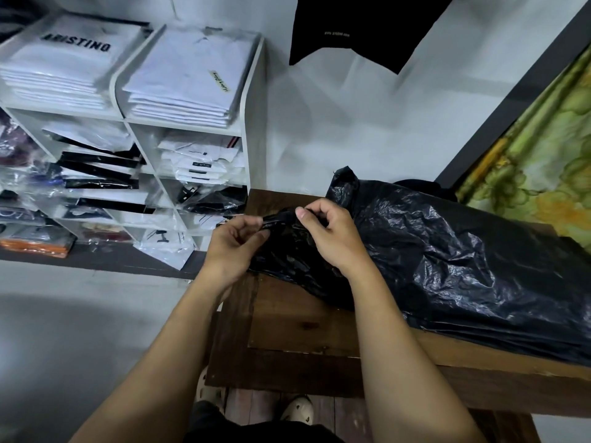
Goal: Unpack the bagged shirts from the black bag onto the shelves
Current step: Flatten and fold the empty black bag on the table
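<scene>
Black bag (pixel 447 266) lies on its side on the wooden tabletop (pixel 303 330), running from centre out to the right edge, crinkled and full. One bunched tip sticks up at the far end. Its near-left end is gathered into a twisted neck (pixel 278 217), bag not opened yet.

Both hands are at that neck. Left hand (pixel 235 247) has its fingers curled and pinches the twisted plastic from the left side. Right hand (pixel 329 238) grips the same neck from the right, thumb on top and fingers curled down over the bag. The two hands are close together, nearly touching, both forearms reaching in from the near edge.

White shelves (pixel 252 123) stand at far left, just beside the tabletop's left corner. The top level carries two stacks of bagged shirts: left stack (pixel 64 59) with ARISTINO printed on the top pack, right stack (pixel 188 75) with a small yellow label on top. The compartments below are packed with more bagged garments (pixel 198 161), white ones and dark ones in clear plastic, some slumped at an angle. Orange folded items (pixel 35 246) sit at the bottom left.

A black garment (pixel 367 24) hangs on the far wall above the tabletop. Green and yellow patterned fabric (pixel 543 155) is at far right, behind the bag. Light-coloured sandals (pixel 297 409) show at the bottom, under the near tabletop edge. Grey floor (pixel 80 314) at near left.
</scene>
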